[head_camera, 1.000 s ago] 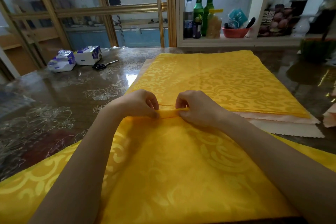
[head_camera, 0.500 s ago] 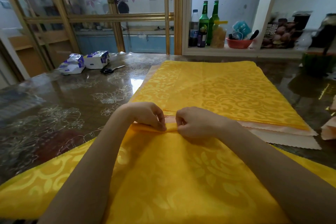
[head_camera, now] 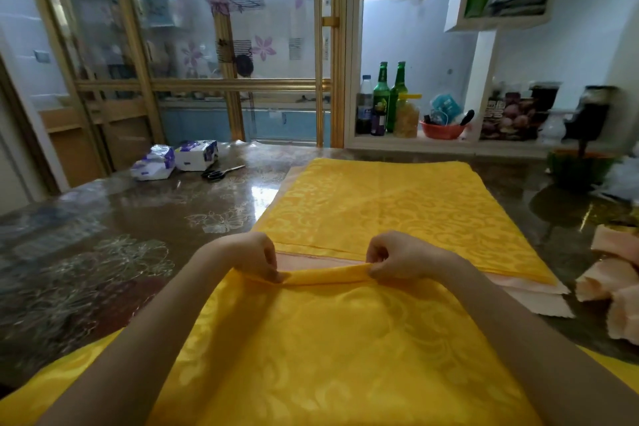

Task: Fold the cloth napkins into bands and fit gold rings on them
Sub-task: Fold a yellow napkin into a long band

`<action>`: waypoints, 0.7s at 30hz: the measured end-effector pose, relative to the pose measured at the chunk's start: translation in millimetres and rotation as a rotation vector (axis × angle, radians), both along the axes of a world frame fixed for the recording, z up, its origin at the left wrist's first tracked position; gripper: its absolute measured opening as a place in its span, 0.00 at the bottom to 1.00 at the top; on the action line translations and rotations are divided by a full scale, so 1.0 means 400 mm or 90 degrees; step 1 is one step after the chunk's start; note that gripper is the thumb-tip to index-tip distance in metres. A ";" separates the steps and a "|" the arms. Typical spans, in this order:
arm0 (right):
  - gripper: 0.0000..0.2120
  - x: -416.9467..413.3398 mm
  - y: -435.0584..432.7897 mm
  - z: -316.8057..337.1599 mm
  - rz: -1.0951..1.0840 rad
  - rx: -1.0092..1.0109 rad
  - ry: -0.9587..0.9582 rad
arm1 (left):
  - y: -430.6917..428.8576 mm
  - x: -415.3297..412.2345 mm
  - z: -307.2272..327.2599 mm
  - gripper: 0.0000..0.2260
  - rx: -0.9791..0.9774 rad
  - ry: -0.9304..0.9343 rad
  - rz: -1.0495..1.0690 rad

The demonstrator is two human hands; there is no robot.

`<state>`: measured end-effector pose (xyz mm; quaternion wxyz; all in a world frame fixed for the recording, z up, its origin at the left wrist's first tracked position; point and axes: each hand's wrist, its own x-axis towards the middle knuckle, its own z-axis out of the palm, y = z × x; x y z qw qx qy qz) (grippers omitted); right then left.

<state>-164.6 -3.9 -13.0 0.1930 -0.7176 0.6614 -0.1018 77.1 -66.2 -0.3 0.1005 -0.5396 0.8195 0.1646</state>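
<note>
A yellow patterned cloth napkin (head_camera: 328, 349) lies spread in front of me, its far corner rolled into a narrow fold (head_camera: 325, 277). My left hand (head_camera: 256, 258) pinches the left end of that fold. My right hand (head_camera: 397, 258) pinches its right end. Behind the fold lies a stack of flat napkins (head_camera: 390, 204), yellow on top with pale pink ones under it. No gold ring shows in view.
The glossy dark table (head_camera: 103, 252) holds two tissue packs (head_camera: 176, 161) and black scissors (head_camera: 221, 172) at the back left. Crumpled pink cloths (head_camera: 612, 280) lie at the right edge. A shelf with green bottles (head_camera: 389, 97) and a red bowl (head_camera: 442, 130) stands behind.
My hands have slid apart along the rolled fold, which is now longer. The camera has tilted up, showing more of the shelves and the door.
</note>
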 end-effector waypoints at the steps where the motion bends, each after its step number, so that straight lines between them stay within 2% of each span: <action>1: 0.04 0.001 0.010 -0.004 -0.001 -0.018 -0.011 | 0.002 0.007 0.005 0.15 -0.002 0.000 0.000; 4: 0.06 -0.006 0.047 -0.014 0.004 -0.076 -0.001 | 0.005 0.000 0.012 0.11 0.005 0.009 -0.015; 7: 0.06 -0.025 0.080 -0.013 0.000 -0.149 0.047 | 0.015 -0.028 0.018 0.12 -0.012 0.008 -0.046; 13: 0.09 -0.060 0.117 -0.041 0.010 -0.268 0.196 | 0.055 -0.079 -0.034 0.09 -0.319 0.093 -0.100; 15: 0.10 -0.068 0.121 -0.046 0.030 -0.280 0.221 | 0.071 -0.078 -0.062 0.11 -0.362 0.094 -0.126; 18: 0.13 -0.073 0.122 -0.045 0.055 -0.260 0.252 | 0.089 -0.073 -0.071 0.13 -0.312 0.059 -0.143; 21: 0.11 -0.070 0.130 -0.037 0.051 -0.211 0.254 | 0.088 -0.081 -0.038 0.12 -0.164 0.001 -0.093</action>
